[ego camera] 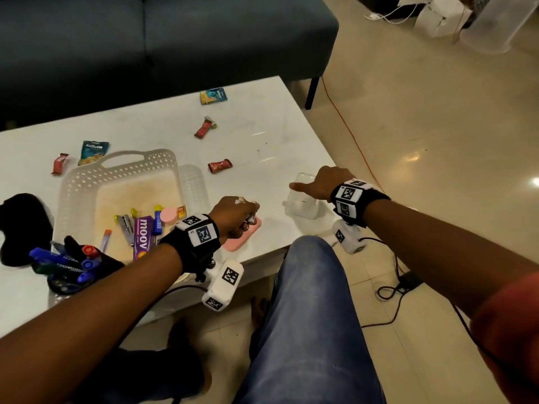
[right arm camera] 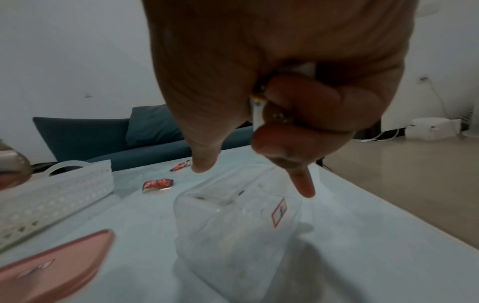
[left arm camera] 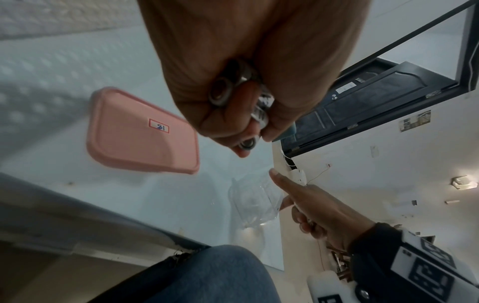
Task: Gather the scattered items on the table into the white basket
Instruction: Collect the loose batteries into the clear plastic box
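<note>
Hovering over the clear container (ego camera: 302, 199) at the table's near right corner, the right hand (ego camera: 323, 183) has thumb and forefinger spread wide above its walls, not yet touching as far as the wrist view shows; the remaining fingers are curled on some small pieces tucked in the palm, identity unclear. Judgement: the spread pinch is sized to straddle the container so it can be lifted without dropping what is already palmed.

Left hand (ego camera: 233, 218) is fisted tightly around small dark cylindrical items, batteries perhaps, held just above the pink lid (ego camera: 243, 237) near the front edge.

White basket (ego camera: 87, 182) sits left of both hands, already holding a purple tube box, markers and a stapler.

Still loose on the table (ego camera: 277, 126): three red wrappers (ego camera: 220, 166), two snack packets (ego camera: 92, 151), a pen cup beside the basket. Nothing stands between the hands and the basket; the left forearm lies across its near corner.
</note>
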`<state>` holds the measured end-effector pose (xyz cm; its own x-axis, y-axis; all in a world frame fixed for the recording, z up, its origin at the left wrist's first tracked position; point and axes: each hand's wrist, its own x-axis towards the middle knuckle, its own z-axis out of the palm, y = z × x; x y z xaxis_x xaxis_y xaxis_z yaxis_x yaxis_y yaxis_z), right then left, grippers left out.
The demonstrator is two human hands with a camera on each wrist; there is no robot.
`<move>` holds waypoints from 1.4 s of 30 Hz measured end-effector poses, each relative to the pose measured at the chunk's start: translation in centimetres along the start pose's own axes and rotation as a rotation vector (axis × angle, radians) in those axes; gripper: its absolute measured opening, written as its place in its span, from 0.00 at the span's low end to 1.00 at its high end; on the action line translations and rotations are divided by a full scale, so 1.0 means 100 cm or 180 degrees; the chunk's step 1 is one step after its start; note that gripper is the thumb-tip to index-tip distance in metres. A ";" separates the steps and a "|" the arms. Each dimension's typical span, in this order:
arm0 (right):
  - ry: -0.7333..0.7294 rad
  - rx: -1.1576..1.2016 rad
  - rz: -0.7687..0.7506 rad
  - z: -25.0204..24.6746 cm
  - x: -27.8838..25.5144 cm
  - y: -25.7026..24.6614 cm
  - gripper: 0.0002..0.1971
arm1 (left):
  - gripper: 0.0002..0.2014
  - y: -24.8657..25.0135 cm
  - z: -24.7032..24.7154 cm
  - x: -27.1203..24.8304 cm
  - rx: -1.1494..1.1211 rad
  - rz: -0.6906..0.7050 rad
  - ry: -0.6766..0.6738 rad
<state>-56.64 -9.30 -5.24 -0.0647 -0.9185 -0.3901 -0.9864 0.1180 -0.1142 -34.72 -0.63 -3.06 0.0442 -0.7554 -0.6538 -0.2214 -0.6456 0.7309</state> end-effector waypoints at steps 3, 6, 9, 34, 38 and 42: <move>0.0075 -0.0036 -0.0147 0.004 0.005 -0.022 0.46 | 0.08 -0.003 -0.007 0.005 -0.0125 0.0006 0.0041; 0.0207 -0.0209 -0.0266 0.005 0.008 -0.036 0.44 | 0.06 -0.005 -0.014 0.007 -0.0215 0.0033 0.0101; 0.0215 -0.0426 -0.0327 0.006 0.006 -0.040 0.43 | 0.05 -0.007 -0.020 0.008 -0.0278 0.0042 0.0125; -0.0411 0.1129 -0.0318 0.013 0.043 0.025 0.11 | 0.10 -0.005 -0.008 0.030 -0.0371 -0.0060 -0.0004; 0.0146 0.1053 -0.0367 0.010 0.050 0.025 0.12 | 0.10 0.005 0.000 0.034 -0.0348 -0.0047 -0.0095; 0.0303 0.1440 -0.0997 -0.007 0.043 0.006 0.05 | 0.11 0.011 0.002 0.034 -0.0319 -0.0005 -0.0118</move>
<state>-57.64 -13.47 -6.36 0.1871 -0.9633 -0.1927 -0.7989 -0.0351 -0.6004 -35.00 -3.90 -4.51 0.0080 -0.7510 -0.6603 -0.1227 -0.6561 0.7447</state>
